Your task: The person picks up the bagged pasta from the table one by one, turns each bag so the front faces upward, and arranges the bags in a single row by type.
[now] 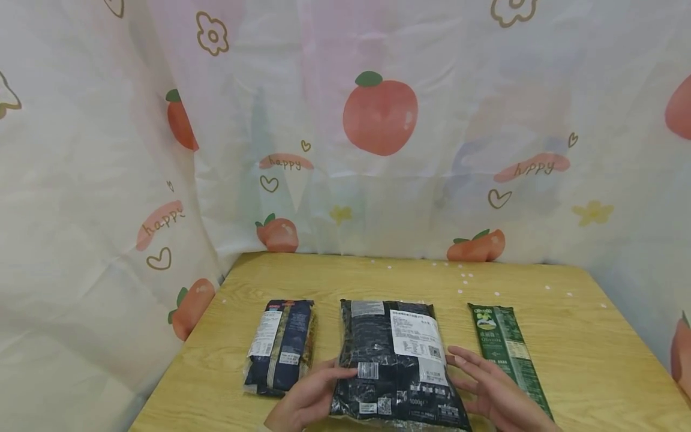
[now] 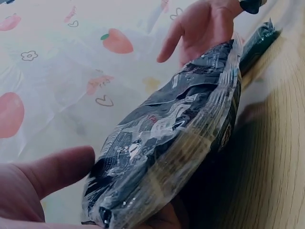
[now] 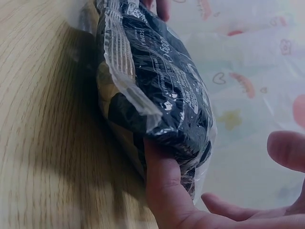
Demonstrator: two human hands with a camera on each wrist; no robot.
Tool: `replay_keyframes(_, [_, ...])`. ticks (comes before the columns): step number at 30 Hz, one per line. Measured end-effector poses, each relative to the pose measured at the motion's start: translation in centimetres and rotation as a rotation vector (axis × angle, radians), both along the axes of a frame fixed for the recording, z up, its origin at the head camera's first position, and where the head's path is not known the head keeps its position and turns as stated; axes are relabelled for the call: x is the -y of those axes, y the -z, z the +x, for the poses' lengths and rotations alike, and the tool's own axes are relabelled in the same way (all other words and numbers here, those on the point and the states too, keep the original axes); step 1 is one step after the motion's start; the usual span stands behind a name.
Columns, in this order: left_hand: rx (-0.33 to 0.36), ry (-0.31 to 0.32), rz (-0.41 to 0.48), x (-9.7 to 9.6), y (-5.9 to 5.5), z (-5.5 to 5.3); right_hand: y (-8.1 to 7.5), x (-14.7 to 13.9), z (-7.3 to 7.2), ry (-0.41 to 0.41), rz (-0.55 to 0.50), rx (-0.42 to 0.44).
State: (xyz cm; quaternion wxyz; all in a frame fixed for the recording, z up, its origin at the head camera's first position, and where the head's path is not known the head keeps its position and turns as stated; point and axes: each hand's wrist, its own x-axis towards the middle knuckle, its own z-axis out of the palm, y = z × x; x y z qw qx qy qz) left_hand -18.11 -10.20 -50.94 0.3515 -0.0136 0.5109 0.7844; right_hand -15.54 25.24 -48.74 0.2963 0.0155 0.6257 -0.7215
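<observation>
A large dark plastic food bag (image 1: 372, 343), printed 1000g and bearing white labels, is in front of me at the middle of the table. My left hand (image 1: 306, 397) grips its left edge, thumb on the upper face and fingers underneath, partly hidden. At the right edge is my right hand (image 1: 493, 389), its fingers spread. In the right wrist view one finger (image 3: 164, 183) touches the bag's underside while the thumb stays apart from it. Both wrist views show shadow beneath the bag, its near side seemingly raised off the wood.
Left of the large bag lies a smaller dark blue food packet (image 1: 291, 336) with a clear side. A long narrow green packet (image 1: 504, 342) lies to the right, beyond my right hand. Small white specks dot the wooden table (image 1: 421, 276) toward the back. A printed curtain (image 1: 378, 204) hangs behind.
</observation>
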Motion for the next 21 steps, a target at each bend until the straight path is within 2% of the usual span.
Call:
replay_keyframes(3, [-0.019, 0.038, 0.066, 0.0, 0.0, 0.1, 0.0, -0.1, 0.1, -0.002, 0.006, -0.021])
replay_keyframes(6, [-0.030, 0.048, 0.108, -0.1, 0.0, 0.2, 0.1, -0.2, 0.1, -0.003, 0.003, -0.027])
replay_keyframes(14, [-0.056, 0.018, 0.113, -0.3, -0.1, 0.3, 0.7, -0.2, 0.2, 0.039, -0.046, 0.006])
replay_keyframes(18, [-0.056, 0.009, 0.124, -0.4, -0.3, 0.2, 1.2, 0.0, 0.5, 0.030, -0.098, 0.022])
replay_keyframes(21, [-0.044, 0.004, 0.134, -0.4, -0.5, 0.3, 1.4, 0.2, 0.6, -0.008, -0.200, 0.064])
